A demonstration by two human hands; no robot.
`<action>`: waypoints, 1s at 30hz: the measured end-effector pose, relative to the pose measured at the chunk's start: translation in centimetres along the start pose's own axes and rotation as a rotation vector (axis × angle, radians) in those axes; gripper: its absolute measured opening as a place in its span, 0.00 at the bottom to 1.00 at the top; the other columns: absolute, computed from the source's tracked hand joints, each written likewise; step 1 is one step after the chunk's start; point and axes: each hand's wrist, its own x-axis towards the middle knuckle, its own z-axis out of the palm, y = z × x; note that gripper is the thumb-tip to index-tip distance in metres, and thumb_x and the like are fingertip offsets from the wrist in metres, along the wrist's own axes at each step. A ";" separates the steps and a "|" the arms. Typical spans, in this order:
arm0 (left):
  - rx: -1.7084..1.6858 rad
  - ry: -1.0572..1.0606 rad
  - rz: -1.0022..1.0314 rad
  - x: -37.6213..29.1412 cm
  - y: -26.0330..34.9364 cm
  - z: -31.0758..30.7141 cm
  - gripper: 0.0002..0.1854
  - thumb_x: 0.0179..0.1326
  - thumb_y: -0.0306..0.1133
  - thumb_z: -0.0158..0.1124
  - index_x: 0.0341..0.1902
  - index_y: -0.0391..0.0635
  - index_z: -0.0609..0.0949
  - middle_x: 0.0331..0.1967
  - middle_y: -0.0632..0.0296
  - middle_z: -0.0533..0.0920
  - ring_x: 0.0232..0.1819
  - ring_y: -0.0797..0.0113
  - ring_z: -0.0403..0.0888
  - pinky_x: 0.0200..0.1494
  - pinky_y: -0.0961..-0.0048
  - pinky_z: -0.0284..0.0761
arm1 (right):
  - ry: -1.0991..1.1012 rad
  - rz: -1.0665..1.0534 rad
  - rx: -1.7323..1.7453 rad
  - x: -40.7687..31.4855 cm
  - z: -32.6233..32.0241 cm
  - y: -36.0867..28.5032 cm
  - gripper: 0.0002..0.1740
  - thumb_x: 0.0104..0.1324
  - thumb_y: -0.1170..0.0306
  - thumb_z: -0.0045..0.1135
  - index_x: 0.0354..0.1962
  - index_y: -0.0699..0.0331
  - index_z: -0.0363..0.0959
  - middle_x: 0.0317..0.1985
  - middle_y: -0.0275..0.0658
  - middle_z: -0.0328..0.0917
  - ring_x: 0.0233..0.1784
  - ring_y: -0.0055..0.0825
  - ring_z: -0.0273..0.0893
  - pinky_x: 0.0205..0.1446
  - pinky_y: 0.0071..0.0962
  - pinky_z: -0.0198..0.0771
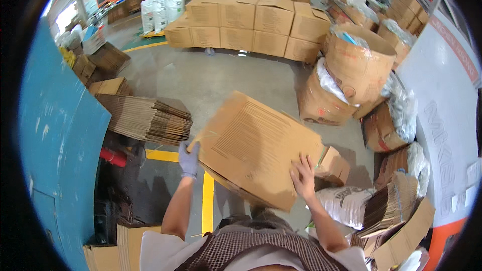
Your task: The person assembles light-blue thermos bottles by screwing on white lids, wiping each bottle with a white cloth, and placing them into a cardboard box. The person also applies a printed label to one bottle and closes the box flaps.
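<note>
A flattened cardboard carton (260, 150) with printed lines lies slantwise in front of my body, above the floor. My left hand (189, 160), in a light grey-purple glove, grips its left corner. My bare right hand (303, 175) rests with spread fingers on the carton's face near its right edge; whether it also grips the edge cannot be told. A strand of string shows by the gloved hand. Beyond the carton's left corner lies a stack of folded cardboard (147, 118). A smaller cardboard box (333, 165) stands just past the right edge.
A blue machine panel (64, 120) rises at left, a grey machine panel (440, 120) at right. Closed cartons (237, 19) stand in rows ahead. Large cardboard containers (357, 60) and a white sack (342, 203) are at right. A yellow line (208, 203) marks the floor.
</note>
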 end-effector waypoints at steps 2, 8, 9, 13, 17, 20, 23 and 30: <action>-0.009 0.055 -0.121 1.6 -0.3 -0.3 0.19 0.64 0.40 0.74 0.48 0.36 0.81 0.40 0.63 0.83 0.42 0.70 0.76 0.47 0.70 0.74 | 0.065 0.078 0.021 3.8 2.6 1.2 0.33 0.63 0.65 0.68 0.65 0.60 0.70 0.75 0.58 0.59 0.80 0.58 0.50 0.80 0.50 0.50; 0.108 -0.058 -0.233 7.4 -1.6 0.7 0.16 0.65 0.38 0.73 0.43 0.36 0.82 0.35 0.64 0.83 0.33 0.78 0.75 0.37 0.78 0.73 | -0.130 0.409 0.668 20.6 7.6 7.4 0.56 0.62 0.64 0.73 0.78 0.64 0.44 0.75 0.52 0.58 0.79 0.41 0.57 0.78 0.38 0.57; 0.175 -0.069 -0.281 8.7 -1.4 1.6 0.16 0.65 0.39 0.73 0.42 0.36 0.82 0.34 0.64 0.83 0.33 0.78 0.75 0.37 0.78 0.72 | -0.194 0.428 0.811 23.8 8.3 8.4 0.57 0.62 0.64 0.74 0.78 0.64 0.44 0.75 0.50 0.59 0.78 0.39 0.58 0.78 0.38 0.58; 0.081 -0.050 -0.409 14.3 0.3 7.3 0.18 0.67 0.41 0.70 0.41 0.35 0.80 0.34 0.62 0.82 0.33 0.76 0.74 0.38 0.76 0.72 | -0.266 0.521 0.948 36.1 12.1 12.4 0.53 0.59 0.67 0.76 0.75 0.65 0.51 0.69 0.46 0.66 0.72 0.36 0.65 0.73 0.34 0.64; 0.221 -0.054 -0.352 16.6 2.1 11.5 0.19 0.69 0.39 0.68 0.51 0.34 0.77 0.43 0.58 0.83 0.43 0.72 0.77 0.46 0.71 0.74 | -0.454 0.505 0.800 45.5 14.4 17.7 0.46 0.59 0.67 0.75 0.70 0.64 0.58 0.62 0.45 0.71 0.64 0.33 0.72 0.67 0.32 0.68; 0.081 -0.114 -0.515 15.6 2.2 12.7 0.23 0.66 0.35 0.71 0.59 0.39 0.76 0.46 0.62 0.83 0.46 0.69 0.78 0.52 0.73 0.74 | -0.503 0.699 0.680 52.0 16.1 21.9 0.43 0.60 0.61 0.75 0.68 0.65 0.62 0.56 0.45 0.78 0.58 0.30 0.76 0.62 0.31 0.70; -0.050 -0.181 -0.512 15.2 0.8 13.4 0.23 0.74 0.45 0.60 0.62 0.39 0.76 0.48 0.59 0.83 0.48 0.65 0.82 0.53 0.68 0.79 | -0.299 0.533 0.988 58.0 19.6 24.5 0.29 0.63 0.64 0.70 0.59 0.65 0.73 0.47 0.36 0.78 0.50 0.25 0.75 0.58 0.29 0.71; -0.466 0.005 -0.838 24.3 -4.9 19.5 0.32 0.77 0.56 0.49 0.66 0.39 0.76 0.55 0.56 0.84 0.53 0.58 0.84 0.53 0.61 0.83 | -0.530 0.420 1.143 71.5 27.4 28.7 0.23 0.65 0.58 0.68 0.48 0.68 0.81 0.39 0.39 0.85 0.45 0.25 0.81 0.52 0.28 0.75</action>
